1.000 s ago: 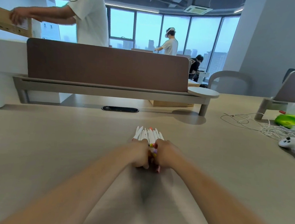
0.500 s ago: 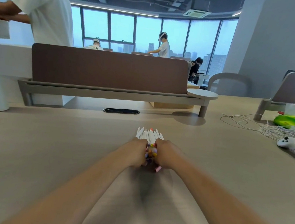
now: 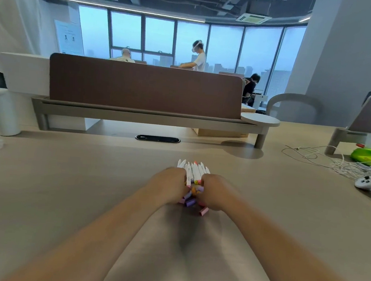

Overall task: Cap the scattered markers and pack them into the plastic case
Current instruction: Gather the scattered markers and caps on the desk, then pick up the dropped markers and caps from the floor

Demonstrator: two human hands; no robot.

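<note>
Gathering step: left hand (image 3: 171,186) and right hand (image 3: 216,192) clamp curled fingers round the markers (image 3: 194,170), bunched on the counter (image 3: 64,185); next probably means lifting them toward the case, which isn't visible
</note>
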